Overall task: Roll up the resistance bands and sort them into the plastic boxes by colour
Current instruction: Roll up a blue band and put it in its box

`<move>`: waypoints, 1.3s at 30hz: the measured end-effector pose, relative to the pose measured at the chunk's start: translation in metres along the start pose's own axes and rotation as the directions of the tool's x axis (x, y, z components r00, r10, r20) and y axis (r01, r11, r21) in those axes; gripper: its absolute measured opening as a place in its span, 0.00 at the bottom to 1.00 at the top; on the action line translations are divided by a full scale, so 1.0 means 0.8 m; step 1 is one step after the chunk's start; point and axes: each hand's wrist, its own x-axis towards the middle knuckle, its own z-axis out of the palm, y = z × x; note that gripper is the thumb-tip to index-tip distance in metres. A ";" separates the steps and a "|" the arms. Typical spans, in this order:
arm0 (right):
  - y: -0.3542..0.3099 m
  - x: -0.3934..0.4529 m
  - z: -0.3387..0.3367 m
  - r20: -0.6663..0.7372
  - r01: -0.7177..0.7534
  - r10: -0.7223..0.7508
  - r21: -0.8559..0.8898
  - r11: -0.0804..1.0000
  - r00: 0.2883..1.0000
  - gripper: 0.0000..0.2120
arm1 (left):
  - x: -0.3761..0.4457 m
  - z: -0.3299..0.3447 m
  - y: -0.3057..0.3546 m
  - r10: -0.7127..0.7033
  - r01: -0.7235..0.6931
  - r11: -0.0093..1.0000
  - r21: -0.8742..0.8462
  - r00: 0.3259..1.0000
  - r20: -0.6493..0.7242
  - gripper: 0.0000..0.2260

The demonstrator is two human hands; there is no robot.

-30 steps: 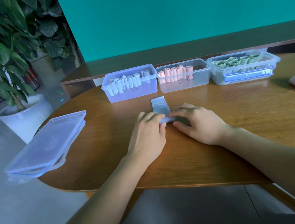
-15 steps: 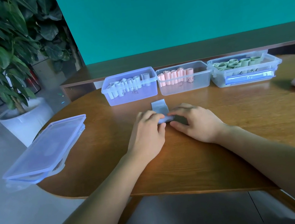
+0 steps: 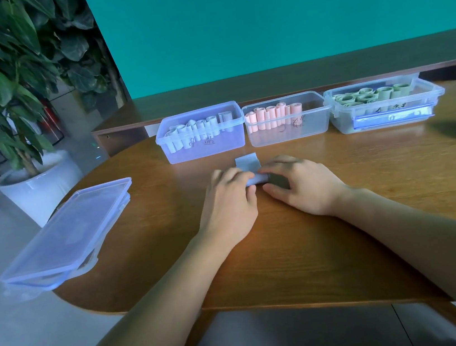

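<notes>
Hands work mid-surface (image 3: 348, 244): left hand (image 3: 229, 202) and right hand (image 3: 304, 184) pinch a blue band (image 3: 251, 169), its roll nearly complete. We judge the short flat tail needs winding in (then the blue box (image 3: 202, 147) beyond). Fingers hide the roll's ends; box labels are unreadable.

Handwritten marks on the three boxes (image 3: 202, 147) are illegible.

Office or lobby, teal wall (image 3: 272, 14), tiled floor (image 3: 15, 334), potted plant (image 3: 1, 87), wooden table (image 3: 305, 250)
</notes>
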 end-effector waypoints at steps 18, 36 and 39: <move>0.009 0.021 0.006 -0.031 0.008 -0.007 0.031 0.999 0.999 0.19 | 0.019 0.009 -0.007 -0.017 0.017 1.000 -0.011 1.000 -0.014 0.13; 0.016 0.046 0.009 -0.050 0.014 -0.011 0.059 0.998 0.999 0.19 | 0.044 0.021 -0.018 -0.063 0.064 0.997 -0.050 0.998 0.011 0.17; 0.018 0.049 0.010 -0.047 0.003 0.000 0.066 0.998 0.999 0.20 | 0.051 0.024 -0.022 -0.099 0.102 0.994 -0.048 0.994 0.053 0.18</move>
